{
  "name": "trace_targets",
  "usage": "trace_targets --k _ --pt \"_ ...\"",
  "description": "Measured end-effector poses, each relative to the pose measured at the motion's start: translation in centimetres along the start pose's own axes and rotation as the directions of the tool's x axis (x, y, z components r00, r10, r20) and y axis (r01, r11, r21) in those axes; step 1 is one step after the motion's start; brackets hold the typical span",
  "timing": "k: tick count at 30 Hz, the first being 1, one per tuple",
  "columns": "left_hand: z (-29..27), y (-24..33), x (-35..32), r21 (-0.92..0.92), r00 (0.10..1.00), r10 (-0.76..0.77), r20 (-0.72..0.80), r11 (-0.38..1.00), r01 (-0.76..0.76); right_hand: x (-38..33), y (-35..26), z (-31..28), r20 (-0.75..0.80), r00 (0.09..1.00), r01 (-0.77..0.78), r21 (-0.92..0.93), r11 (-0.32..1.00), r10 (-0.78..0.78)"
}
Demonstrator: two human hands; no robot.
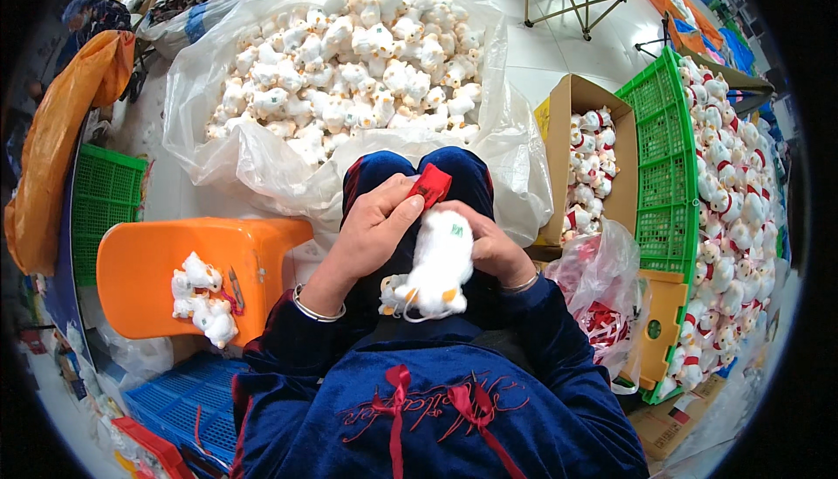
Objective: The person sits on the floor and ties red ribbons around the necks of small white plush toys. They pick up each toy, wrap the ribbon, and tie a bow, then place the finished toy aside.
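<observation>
A small white plush toy (439, 265) is held in the lap, its body clasped from the right by the right hand (489, 248), apparently so it stays steady. A red fabric piece (431, 185) is pinched between the thumb and fingers of the left hand (375, 230) at the toy's upper end. Beyond both hands, a large clear plastic bag (218, 156) is filled with bare white toys. To the right of the right hand, a cardboard box (563, 121) and a green crate (659, 173) hold toys already wearing red. Left of the left hand, a few toys (201, 300) lie on an orange stool (144, 261).
</observation>
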State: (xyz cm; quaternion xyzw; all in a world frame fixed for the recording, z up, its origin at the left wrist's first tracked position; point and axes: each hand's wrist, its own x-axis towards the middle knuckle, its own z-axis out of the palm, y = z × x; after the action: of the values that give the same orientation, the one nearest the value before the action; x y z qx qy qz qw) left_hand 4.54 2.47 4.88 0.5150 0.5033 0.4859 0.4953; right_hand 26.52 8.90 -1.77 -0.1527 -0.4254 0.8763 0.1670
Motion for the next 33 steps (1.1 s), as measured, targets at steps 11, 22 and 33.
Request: trace_targets --k 11,22,33 --pt "0.0 -1.6 -0.4 -0.458 0.932 -0.360 -0.046 0.837 0.301 0.2 -2.2 3.6 -0.233 0.842 0.066 -0.850 0.523 -0.486" --pt "2.8 -1.8 0.2 -0.565 0.955 -0.242 -0.169 0.818 0.107 3.3 -3.0 7.1 -0.445 0.863 0.119 -0.282 0.952 -0.240" --pt "2.2 -2.1 -0.7 -0.200 0.956 -0.045 -0.289 0.980 -0.015 4.1 -2.4 5.5 -0.416 0.906 0.097 0.012 0.995 -0.083"
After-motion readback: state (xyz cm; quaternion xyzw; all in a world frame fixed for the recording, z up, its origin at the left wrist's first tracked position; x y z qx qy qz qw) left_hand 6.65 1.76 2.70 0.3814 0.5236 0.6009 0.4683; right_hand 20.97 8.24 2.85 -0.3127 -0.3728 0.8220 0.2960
